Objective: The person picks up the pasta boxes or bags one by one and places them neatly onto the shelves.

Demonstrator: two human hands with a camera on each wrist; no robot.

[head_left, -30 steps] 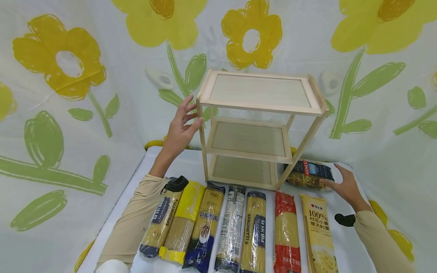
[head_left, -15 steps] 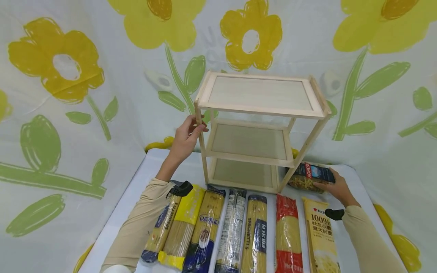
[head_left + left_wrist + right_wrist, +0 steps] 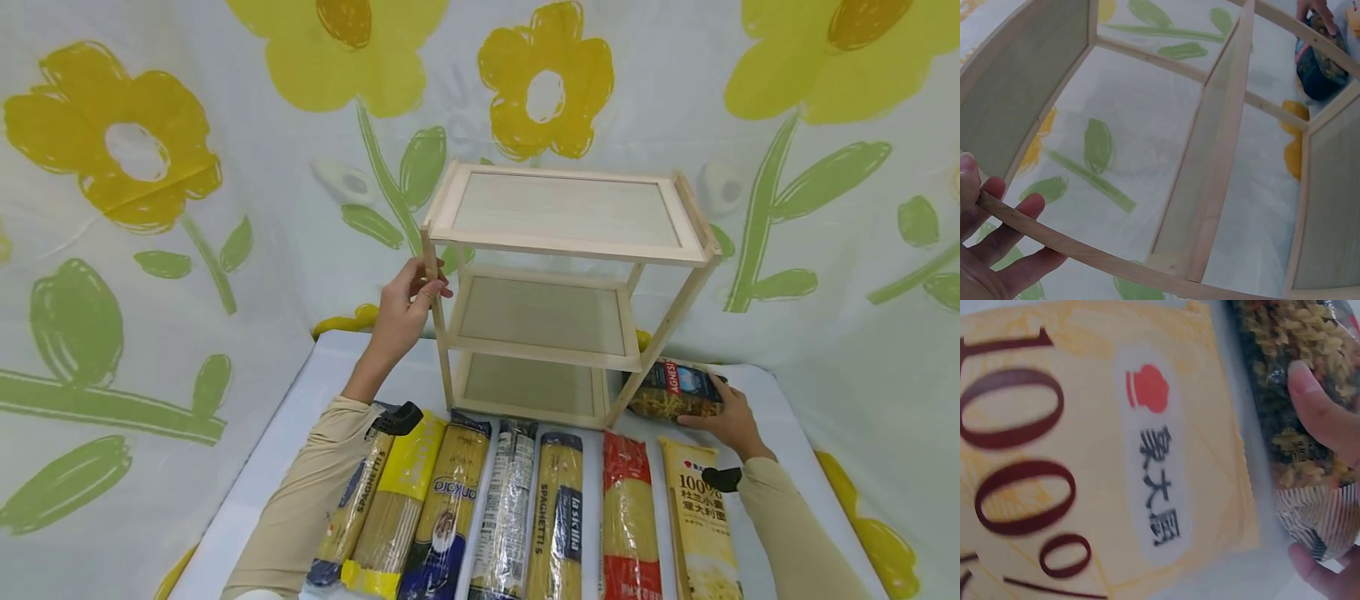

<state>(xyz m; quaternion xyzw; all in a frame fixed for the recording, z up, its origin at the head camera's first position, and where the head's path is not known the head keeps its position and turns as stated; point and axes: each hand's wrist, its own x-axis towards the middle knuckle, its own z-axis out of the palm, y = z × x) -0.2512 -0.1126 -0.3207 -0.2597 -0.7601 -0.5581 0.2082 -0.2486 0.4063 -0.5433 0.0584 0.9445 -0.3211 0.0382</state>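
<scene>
A three-tier pale wooden shelf [image 3: 566,212] stands upright at the back of the table. My left hand [image 3: 401,312] grips its front left post, thumb on the near side; in the left wrist view, fingers wrap behind that post [image 3: 1097,255]. On the right, my right hand [image 3: 727,417] holds the right end of a clear-and-dark AGNESI bag of spiral pasta [image 3: 671,390], which lies beside the shelf's foot. In the right wrist view, the thumb presses the front of the pasta bag [image 3: 1316,331] and other fingers touch its striped end.
Several long spaghetti packs lie in a row before the shelf, among them a blue-labelled one [image 3: 555,517], a red-ended one [image 3: 632,517] and a cream-yellow one [image 3: 701,517]. A flower-printed curtain [image 3: 285,208] hangs behind the white table [image 3: 288,408].
My left hand has closed its fingers on the shelf post. The right hand has moved left onto the pasta bag's end and taken hold of it.
</scene>
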